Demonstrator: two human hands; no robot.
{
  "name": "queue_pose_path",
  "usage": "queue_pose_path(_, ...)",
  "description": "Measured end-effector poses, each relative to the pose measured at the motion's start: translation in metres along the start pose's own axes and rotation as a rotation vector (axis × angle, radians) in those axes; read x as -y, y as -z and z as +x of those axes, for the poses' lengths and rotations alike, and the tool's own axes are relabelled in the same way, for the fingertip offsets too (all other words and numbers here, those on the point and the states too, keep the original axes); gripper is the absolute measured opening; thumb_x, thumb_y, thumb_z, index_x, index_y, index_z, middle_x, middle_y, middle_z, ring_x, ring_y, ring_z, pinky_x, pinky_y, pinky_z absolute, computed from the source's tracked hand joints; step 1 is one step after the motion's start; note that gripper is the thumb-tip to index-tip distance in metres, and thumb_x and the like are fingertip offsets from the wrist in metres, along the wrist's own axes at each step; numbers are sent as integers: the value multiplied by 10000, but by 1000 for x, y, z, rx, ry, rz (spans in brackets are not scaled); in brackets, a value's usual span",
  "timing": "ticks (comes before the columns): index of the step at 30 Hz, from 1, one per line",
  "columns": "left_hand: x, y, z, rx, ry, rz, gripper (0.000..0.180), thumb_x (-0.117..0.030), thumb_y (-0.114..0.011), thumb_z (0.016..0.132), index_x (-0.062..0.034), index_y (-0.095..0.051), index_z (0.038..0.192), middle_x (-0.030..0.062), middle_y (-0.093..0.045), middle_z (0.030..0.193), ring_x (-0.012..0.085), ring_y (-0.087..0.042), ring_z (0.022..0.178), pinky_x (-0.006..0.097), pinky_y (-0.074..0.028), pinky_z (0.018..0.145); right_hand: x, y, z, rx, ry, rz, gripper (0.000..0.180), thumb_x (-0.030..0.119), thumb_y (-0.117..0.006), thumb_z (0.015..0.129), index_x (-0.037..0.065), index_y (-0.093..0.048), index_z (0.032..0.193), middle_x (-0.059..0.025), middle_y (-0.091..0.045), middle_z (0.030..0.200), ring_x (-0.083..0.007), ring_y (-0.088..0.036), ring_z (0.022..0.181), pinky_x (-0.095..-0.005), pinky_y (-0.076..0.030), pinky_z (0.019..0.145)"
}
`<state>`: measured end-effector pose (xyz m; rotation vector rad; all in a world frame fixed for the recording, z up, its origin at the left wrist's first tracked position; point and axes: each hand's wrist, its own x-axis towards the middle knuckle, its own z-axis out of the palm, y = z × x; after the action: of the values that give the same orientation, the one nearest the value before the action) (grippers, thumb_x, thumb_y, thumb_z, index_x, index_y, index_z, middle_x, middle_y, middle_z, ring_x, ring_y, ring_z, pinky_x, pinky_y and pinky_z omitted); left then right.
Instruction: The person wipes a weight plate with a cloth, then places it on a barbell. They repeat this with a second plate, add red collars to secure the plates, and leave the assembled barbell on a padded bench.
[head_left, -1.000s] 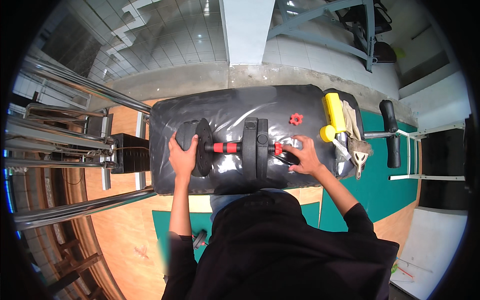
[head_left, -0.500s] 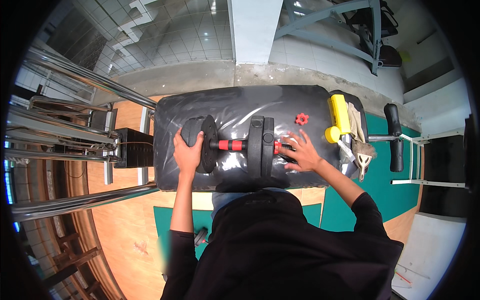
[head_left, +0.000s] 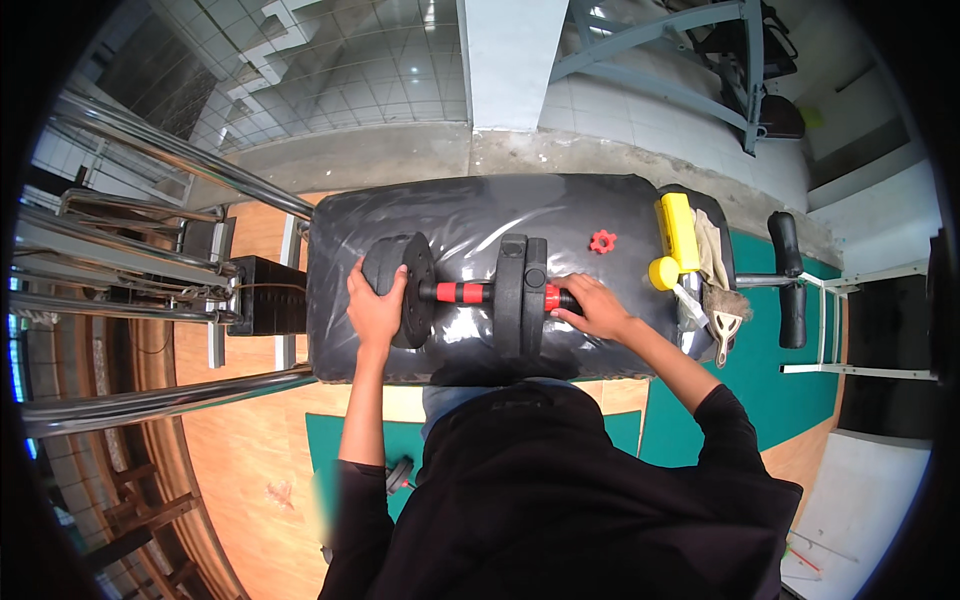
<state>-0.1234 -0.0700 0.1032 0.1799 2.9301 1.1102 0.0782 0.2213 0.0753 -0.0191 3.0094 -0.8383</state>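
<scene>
Across the black padded bench (head_left: 455, 212) lies an adjustable dumbbell (head_left: 462, 292) with black plates at both ends and a red-and-black grip. My left hand (head_left: 376, 310) wraps round the rim of its left plates, thumb on the near side. On the right, my right hand (head_left: 600, 308) closes its fingers on the bar end, just outside the right plates (head_left: 520, 295). A red collar (head_left: 552, 297) shows between those plates and my fingertips. Farther back, a loose red star-shaped nut (head_left: 603, 241) rests on the bench.
At the bench's right end lie a yellow bottle (head_left: 679, 232), a beige cloth (head_left: 711, 245) and a brush (head_left: 728, 322). Chrome rails (head_left: 180, 155) and a weight stack (head_left: 268, 296) stand at the left. Black foam rollers (head_left: 787, 240) are beyond the right end.
My right hand has gone from spread fingers over the bar end to fingers closed on it. My left hand and the dumbbell stay in place.
</scene>
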Motion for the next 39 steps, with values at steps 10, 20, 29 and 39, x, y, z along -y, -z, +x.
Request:
queue_pose_path(10,-5,-8,-1,-10,-46,17,780,-489,-689,740,5,-426,1283,208,-514,1213,422,-566,1026,461,-458,860,-17,-21,40,405,-786,768,550,470,-382,959,18,-673,843,-108,-675,788,-185,-600,683,-352,-465,699)
queue_pose_path(20,-2,-6,-6,-20,-38,5,775,-482,-695,733,4,-434,1276,201,-522,1185,422,-569,1017,462,-461,855,-4,9,18,188,-13,133,255,302,-534,923,51,-558,963,-73,-602,846,-220,-590,814,-368,-362,838)
queue_pose_path(29,-9,-10,-1,-14,-21,29,776,-487,-691,734,1,-437,1280,203,-520,1203,415,-565,1029,460,-457,861,-41,-18,33,515,-824,1065,464,460,-452,957,44,-651,1012,-11,-674,911,-80,-586,642,-338,-414,840)
queue_pose_path(39,-4,-9,-2,-19,-33,12,779,-498,-688,733,-6,-436,1282,211,-514,1217,414,-560,1043,458,-456,869,-5,-2,3,32,262,-598,658,567,-484,846,17,-502,1207,-86,-542,1029,-216,-543,905,-421,-354,901)
